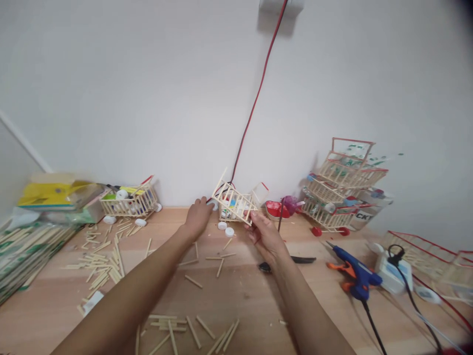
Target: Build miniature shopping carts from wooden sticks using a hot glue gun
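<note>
Close to the wall point(166, 108), over the bench point(240, 291), right hand point(264, 234) pinches a tilted stick frame point(235, 212) at its lower right corner, thumb nearly closed against fingers, forearm slanting up from below. Left hand point(199, 215) reaches forward, back uppermost, left of two white discs point(229, 232); fingers bent, hold indeterminable.

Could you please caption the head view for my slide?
The right hand holds a stick frame, with a glue gun lying farther right.

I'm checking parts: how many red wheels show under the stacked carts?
2: a left red wheel and a right red wheel, under the bottom cart; others may be hidden behind.
</note>
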Demonstrator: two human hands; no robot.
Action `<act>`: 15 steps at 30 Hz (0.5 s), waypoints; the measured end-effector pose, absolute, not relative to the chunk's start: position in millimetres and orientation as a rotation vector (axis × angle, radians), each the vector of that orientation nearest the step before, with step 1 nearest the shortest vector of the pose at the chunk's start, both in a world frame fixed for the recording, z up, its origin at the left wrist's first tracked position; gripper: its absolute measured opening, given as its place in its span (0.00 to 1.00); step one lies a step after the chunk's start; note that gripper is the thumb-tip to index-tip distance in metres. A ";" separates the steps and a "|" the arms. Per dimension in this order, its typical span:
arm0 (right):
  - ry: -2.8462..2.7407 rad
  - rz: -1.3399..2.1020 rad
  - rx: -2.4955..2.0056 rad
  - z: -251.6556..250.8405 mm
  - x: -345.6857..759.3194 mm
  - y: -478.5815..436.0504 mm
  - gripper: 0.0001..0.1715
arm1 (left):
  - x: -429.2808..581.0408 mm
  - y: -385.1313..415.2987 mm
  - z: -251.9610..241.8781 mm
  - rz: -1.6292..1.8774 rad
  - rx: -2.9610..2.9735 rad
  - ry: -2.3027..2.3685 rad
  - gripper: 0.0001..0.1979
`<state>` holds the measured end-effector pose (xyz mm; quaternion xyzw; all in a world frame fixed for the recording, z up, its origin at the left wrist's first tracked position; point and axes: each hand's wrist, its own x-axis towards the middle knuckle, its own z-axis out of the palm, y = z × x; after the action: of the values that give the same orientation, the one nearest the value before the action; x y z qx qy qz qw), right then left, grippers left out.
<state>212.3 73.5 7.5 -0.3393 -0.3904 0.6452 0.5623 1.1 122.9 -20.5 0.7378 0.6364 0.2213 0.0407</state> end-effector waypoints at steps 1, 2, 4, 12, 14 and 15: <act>-0.919 1.524 -0.796 7.0 212.7 74.0 0.29 | 3.7 124.9 -21.0 0.682 2.269 1.948 0.14; -0.921 1.527 -0.789 6.4 213.1 74.4 0.28 | 5.7 126.6 -21.6 0.686 2.281 1.950 0.14; -0.921 1.529 -0.770 5.3 213.7 75.0 0.27 | 7.8 128.7 -22.9 0.694 2.303 1.948 0.14; -0.836 1.547 -0.692 14.8 218.9 73.0 0.23 | -13.2 111.0 -25.5 0.817 2.411 1.738 0.11; -0.815 1.537 -0.643 20.2 223.0 72.1 0.22 | -22.4 103.0 -21.0 0.919 2.391 1.698 0.09; -0.808 1.529 -0.614 22.6 225.4 71.7 0.21 | -25.5 99.9 -16.8 0.989 2.370 1.689 0.07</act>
<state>225.4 71.7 22.6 -0.2657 -0.3497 0.6615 0.6079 -25.5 99.9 -16.8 0.7706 0.5493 0.3216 0.0340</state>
